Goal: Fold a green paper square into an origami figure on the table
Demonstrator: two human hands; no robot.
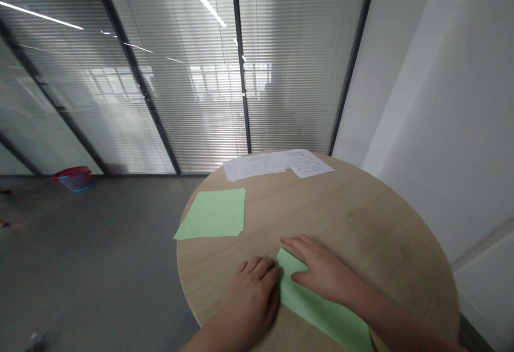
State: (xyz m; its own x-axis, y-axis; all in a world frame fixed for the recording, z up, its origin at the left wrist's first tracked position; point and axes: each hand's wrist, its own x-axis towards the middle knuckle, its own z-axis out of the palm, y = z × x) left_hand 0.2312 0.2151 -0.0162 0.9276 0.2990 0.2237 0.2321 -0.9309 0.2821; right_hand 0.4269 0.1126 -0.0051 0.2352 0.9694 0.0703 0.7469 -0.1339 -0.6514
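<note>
Round table point(361, 218): half-open right hand point(322, 269), curled left hand point(252, 293) touching green paper point(317, 310).

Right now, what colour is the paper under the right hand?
The paper is light green, clearest in the head view.

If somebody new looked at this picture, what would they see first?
Probably the bright green sheet at the near side of the round table, with the left hand at its left edge and the right hand over its upper part. Next, maybe the green pile by the table's left edge. Far left on the floor, the red and blue basket stands out against the gray.
</note>
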